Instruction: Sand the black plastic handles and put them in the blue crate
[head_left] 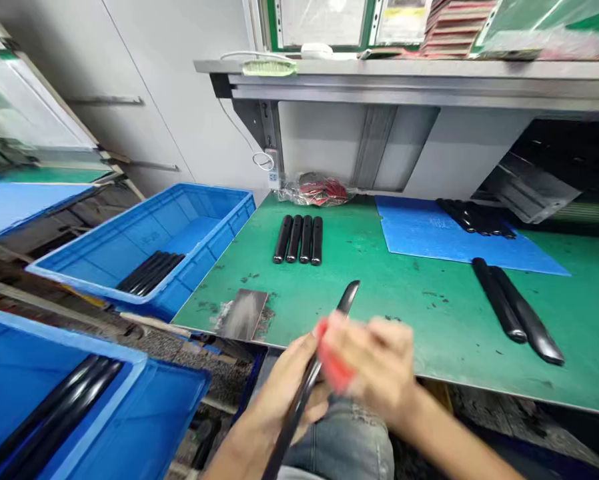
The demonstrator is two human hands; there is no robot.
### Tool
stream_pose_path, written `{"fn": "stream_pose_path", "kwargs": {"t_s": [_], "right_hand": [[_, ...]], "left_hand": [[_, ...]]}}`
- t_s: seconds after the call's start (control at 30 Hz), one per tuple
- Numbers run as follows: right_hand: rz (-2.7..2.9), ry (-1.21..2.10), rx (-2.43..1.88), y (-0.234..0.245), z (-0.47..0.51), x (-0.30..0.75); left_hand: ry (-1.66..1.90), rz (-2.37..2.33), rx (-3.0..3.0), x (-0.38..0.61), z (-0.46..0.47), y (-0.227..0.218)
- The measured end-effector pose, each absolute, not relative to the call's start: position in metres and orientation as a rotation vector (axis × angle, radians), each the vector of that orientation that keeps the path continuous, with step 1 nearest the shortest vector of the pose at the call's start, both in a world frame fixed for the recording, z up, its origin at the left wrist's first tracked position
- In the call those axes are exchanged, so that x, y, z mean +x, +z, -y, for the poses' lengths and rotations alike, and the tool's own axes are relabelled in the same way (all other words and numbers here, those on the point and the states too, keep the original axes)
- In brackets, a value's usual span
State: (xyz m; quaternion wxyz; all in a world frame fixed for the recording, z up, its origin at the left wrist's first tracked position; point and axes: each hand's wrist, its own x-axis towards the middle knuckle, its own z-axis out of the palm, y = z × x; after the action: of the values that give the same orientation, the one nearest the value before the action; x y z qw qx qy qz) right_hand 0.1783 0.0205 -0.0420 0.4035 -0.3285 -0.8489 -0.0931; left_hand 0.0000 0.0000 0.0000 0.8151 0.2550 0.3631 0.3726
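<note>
A long, glossy black tube (pixel 307 383) slants up from my lap over the table's front edge. My left hand (pixel 290 387) is closed around its middle. In my right hand (pixel 372 367) is a red pad (pixel 334 357), pressed against the tube's upper part; hand and pad are blurred by motion. The tube's narrow, curved tip (pixel 349 293) points away from me over the green tabletop (pixel 359 250). To the right lie two black tubes (pixel 509 310) side by side. A row of several short black tubes (pixel 299 239) lies farther back.
Blue crates (pixel 234 210) stand left of the table, holding black tubes (pixel 150 273). A dusty grey sheet (pixel 247 313) lies at the front left edge. Behind are a plastic bag of red pieces (pixel 324 192) and a blue sheet (pixel 429 230) with more tubes. A shelf (pixel 404 87) overhangs the back.
</note>
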Motion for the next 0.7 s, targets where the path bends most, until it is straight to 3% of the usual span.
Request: {"fn": "stream_pose_path", "kwargs": {"t_s": [0.13, 0.33, 0.4, 0.5, 0.6, 0.7], "right_hand": [[1.648, 0.688, -1.244, -0.014, -0.064, 0.208], [1.040, 1.810, -0.733, -0.014, 0.001, 0.183], [1.105, 1.781, -0.714, -0.017, 0.021, 0.168], [1.198, 1.300, -0.760, -0.024, 0.037, 0.143], [1.182, 0.929, -0.819, -0.034, 0.043, 0.118], [1.369, 0.615, -0.936, -0.044, 0.042, 0.105]], "left_hand": [[0.661, -0.623, 0.737, -0.044, 0.007, -0.008], [0.648, -1.110, 2.272, -0.073, 0.004, 0.000], [0.784, -1.176, 2.637, -0.067, -0.004, 0.002], [1.333, -1.322, 2.572, -0.044, -0.013, 0.003], [1.710, -1.364, 1.627, -0.014, -0.016, 0.003], [1.429, -1.100, 0.729, 0.005, -0.019, 0.009]]}}
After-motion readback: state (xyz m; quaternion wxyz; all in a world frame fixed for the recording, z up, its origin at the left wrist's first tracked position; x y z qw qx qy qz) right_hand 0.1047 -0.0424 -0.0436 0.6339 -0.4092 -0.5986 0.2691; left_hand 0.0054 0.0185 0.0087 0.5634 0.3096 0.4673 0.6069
